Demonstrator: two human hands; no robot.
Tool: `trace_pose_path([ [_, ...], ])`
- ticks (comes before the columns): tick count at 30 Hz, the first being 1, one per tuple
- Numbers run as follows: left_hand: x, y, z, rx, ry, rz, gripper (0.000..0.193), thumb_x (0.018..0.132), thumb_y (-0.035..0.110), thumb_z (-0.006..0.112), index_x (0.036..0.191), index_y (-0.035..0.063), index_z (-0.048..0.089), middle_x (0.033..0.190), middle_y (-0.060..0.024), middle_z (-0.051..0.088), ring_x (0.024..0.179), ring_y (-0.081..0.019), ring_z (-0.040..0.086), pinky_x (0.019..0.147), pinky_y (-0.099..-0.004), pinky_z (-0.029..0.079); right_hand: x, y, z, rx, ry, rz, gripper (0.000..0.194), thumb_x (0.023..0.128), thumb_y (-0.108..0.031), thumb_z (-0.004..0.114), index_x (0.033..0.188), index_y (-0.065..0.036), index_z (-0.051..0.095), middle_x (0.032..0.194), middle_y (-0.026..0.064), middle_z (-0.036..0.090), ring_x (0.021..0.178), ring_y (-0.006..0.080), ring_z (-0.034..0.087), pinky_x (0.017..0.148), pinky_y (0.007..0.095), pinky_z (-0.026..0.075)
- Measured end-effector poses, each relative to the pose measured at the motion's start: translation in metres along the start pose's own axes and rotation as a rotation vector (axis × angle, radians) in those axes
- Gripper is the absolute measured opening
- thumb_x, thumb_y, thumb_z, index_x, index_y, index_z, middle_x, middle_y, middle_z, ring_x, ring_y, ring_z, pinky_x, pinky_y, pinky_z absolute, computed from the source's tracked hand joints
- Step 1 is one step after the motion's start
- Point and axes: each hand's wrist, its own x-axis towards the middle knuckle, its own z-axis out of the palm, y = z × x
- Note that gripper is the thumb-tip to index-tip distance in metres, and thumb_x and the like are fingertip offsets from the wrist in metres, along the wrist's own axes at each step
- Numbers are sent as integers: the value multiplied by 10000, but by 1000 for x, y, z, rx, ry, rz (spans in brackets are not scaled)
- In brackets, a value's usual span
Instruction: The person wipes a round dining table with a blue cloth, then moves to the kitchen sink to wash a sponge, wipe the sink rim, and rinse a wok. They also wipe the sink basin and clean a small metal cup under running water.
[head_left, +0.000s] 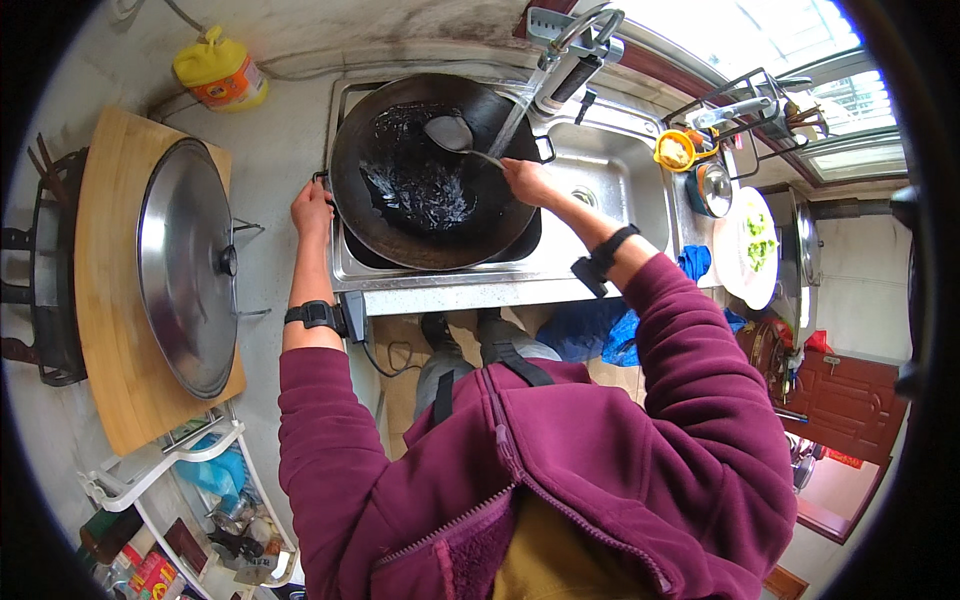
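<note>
A large dark wok (480, 217) rests over the left side of a stainless steel sink (637, 172). Its left loop handle (321, 177) is gripped by my left hand (311, 208). In my right hand (527, 182) is the handle of a metal wok spatula or ladle (450, 133), whose head lies inside the wok. Water (512, 120) runs from the curved faucet (589, 26) down into the wok, and liquid (420, 180) glistens at the bottom. The wok's other loop handle (547, 148) sticks out over the sink's right side.
On the left, a round metal lid (187, 270) leans against a wooden cutting board (112, 285). A yellow jug (221, 71) stands at the back left. To the right are a yellow strainer (675, 150), a pot (709, 190) and a white plate (739, 247) with green vegetables (760, 241).
</note>
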Motion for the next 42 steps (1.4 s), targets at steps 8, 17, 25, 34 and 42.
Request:
trace_pose_path([
  [8,1,-2,-2,-33,-20,8,224,951,253,533,859,68,619,644,17,519,462,-59,424,398,-225,372,-60,23,8,-33,-203,118,303,869,-87,508,1169,-106,541,847,176,640,801,326,634,677,438,471],
  [17,-1,-2,-4,35,2,-17,232,967,271,503,884,84,613,658,26,512,472,-45,421,408,-200,366,-21,66,-31,116,181,89,396,783,-236,638,1117,-32,578,999,219,632,965,379,596,855,435,468],
  [25,-2,-1,-8,-11,-18,-31,217,979,259,474,953,93,610,706,37,527,512,-37,433,428,-174,371,38,132,-85,1153,267,666,400,790,-99,561,1182,-59,492,1054,99,581,939,212,562,760,426,503],
  [34,1,-3,-10,33,-11,-59,230,978,267,484,1082,108,613,721,38,519,525,-38,427,433,-171,364,37,137,-75,1544,224,573,103,810,-72,552,913,-75,559,780,22,579,712,136,582,601,285,500],
  [42,-1,-2,-10,26,-31,-75,265,980,270,482,1153,107,599,723,39,518,525,-35,425,435,-172,372,-42,59,-63,49,-39,351,861,768,-743,500,1080,56,567,979,258,637,914,361,632,785,454,494],
])
